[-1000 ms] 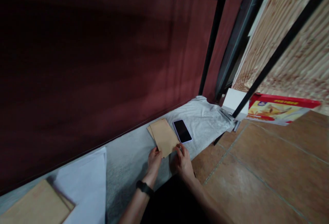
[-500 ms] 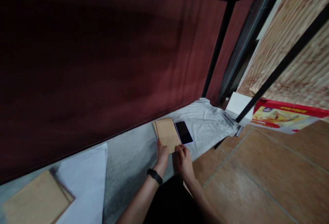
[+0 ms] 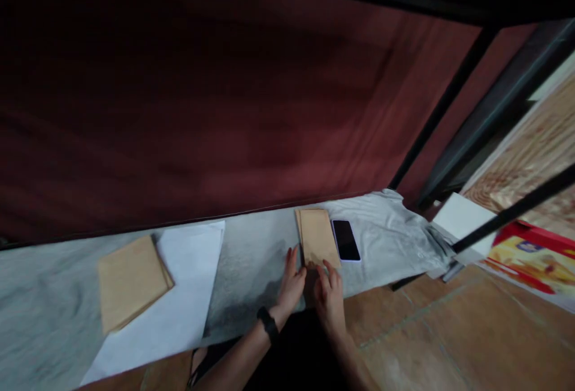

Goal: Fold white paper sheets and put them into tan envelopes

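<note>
A small stack of flat brown kraft paper envelopes (image 3: 320, 232) lies on the grey cloth-covered bench, its pieces slightly offset at the left edge. My left hand (image 3: 291, 288), with a dark band on its wrist, is beside the stack's lower left corner. Its fingers are apart, and the thumb is close to the paper. At the lower edge, my right hand (image 3: 330, 296) has bent fingers closed on the paper. A dark brown patch between the hands is too shaded to make out. Just right of the stack lies a phone (image 3: 346, 240) with a dark screen.
More brown envelopes (image 3: 130, 280) rest at the left, partly over a white sheet (image 3: 193, 283). Behind the bench (image 3: 251, 247) rises a dark red panel (image 3: 251, 139). Black metal bars (image 3: 442, 109), a white box (image 3: 462, 223) and a red printed carton (image 3: 534, 259) stand at the right.
The view has swung left, so the bench things appear farther right. My left hand has come off the envelope's face to its lower left corner. My right hand has shifted inward along the lower edge.
</note>
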{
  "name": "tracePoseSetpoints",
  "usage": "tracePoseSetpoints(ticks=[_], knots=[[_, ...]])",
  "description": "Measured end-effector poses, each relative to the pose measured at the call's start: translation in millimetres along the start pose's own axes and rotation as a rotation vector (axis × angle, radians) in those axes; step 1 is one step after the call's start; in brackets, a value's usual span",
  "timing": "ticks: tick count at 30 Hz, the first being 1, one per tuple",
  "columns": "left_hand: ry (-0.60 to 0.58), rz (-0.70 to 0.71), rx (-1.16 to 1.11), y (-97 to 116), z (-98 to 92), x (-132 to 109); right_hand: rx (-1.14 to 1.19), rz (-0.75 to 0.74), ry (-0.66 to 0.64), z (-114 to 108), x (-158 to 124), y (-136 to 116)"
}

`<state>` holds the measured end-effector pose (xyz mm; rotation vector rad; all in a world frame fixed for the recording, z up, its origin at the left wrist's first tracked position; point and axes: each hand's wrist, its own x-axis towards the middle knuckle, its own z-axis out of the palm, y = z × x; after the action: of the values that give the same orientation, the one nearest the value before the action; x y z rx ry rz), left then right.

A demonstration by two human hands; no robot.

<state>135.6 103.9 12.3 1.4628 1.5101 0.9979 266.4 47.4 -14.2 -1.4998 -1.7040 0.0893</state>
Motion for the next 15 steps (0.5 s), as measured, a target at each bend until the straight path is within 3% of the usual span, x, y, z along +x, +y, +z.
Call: tracePoseSetpoints(ticks=[3,5,10,13,15], knots=[[0.045,0.060,0.092,-15.1,-42.2,-27.7,0.017,-0.120,-0.083,14.9,-11.7,-10.8],[0.151,0.086,0.165,-26.0,-81.5,-40.3,0.018,-0.189,-0.133,24.3,-17.2,-14.0],[0.563,0.055,0.453,-61.0,-213.9,-55.6,-0.061,-0.248,-0.137,37.1,-25.0,-11.4],[0.722,-0.135,0.728,-83.5,-288.8,-61.7,-0.133,-0.256,-0.141,38.5,-28.6,-7.9],[0.762,-0.301,0.847,-95.0,-324.5,-65.4,-0.185,-0.255,-0.147,39.0,-29.9,-6.6]])
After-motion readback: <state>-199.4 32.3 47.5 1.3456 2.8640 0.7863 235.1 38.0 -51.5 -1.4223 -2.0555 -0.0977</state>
